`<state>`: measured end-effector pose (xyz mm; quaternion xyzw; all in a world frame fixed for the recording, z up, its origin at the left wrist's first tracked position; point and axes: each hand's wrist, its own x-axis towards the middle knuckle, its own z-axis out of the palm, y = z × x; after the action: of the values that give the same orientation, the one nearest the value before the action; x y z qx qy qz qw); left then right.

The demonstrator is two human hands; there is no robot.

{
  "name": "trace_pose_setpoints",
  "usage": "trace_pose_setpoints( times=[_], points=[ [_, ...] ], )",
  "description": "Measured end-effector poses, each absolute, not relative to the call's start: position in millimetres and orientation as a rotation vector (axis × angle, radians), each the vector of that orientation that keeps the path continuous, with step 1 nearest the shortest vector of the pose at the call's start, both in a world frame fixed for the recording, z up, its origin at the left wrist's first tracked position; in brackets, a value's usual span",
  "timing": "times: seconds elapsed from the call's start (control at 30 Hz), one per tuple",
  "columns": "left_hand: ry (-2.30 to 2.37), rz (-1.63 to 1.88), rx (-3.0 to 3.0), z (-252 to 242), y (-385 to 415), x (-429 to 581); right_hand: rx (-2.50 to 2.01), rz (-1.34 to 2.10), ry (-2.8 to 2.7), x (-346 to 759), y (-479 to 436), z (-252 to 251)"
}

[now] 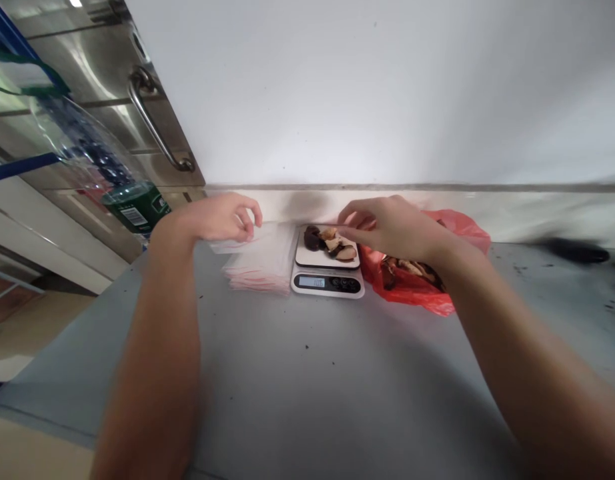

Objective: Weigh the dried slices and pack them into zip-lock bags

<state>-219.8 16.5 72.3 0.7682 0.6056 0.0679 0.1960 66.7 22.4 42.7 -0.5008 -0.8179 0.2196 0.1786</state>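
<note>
My left hand [222,217] is over a stack of clear zip bags [260,270] with red seal lines. Its fingers are curled, and the tips pinch an upper zip bag [227,245] that sticks out to the left. Right of the stack is a white kitchen scale [301,255] with a lit display; its digits are too small to read surely. Dark-skinned, pale-fleshed slices, like dried mushroom [332,245], lie on its plate. My right hand [382,223] hovers at the plate's right edge, thumb and fingers apart, nothing visible between them.
A red plastic bag [437,303] with more dried slices [412,268] lies open under my right wrist. The grey table [307,387] meets a white wall [362,93] behind. A dark object [572,251] lies at right. A large clear bottle [132,200] and metal door handle [157,127] are at left.
</note>
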Motion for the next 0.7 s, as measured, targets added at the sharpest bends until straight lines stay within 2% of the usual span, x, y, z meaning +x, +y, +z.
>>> trace_pose_setpoints(
  times=[0.13,0.27,0.53,0.7],
  points=[
    [1.726,0.389,2.105,80,10,-201,-1.121,0.733,-2.302,58,19,39],
    [1.622,0.533,2.140,82,9,-186,-0.871,0.651,-2.425,43,19,32],
    [1.664,0.721,2.212,80,7,-183,-0.929,0.714,-2.384,31,17,25],
    [1.647,0.781,2.212,75,10,-174,-1.113,0.710,-2.271,25,18,22]
  ],
)
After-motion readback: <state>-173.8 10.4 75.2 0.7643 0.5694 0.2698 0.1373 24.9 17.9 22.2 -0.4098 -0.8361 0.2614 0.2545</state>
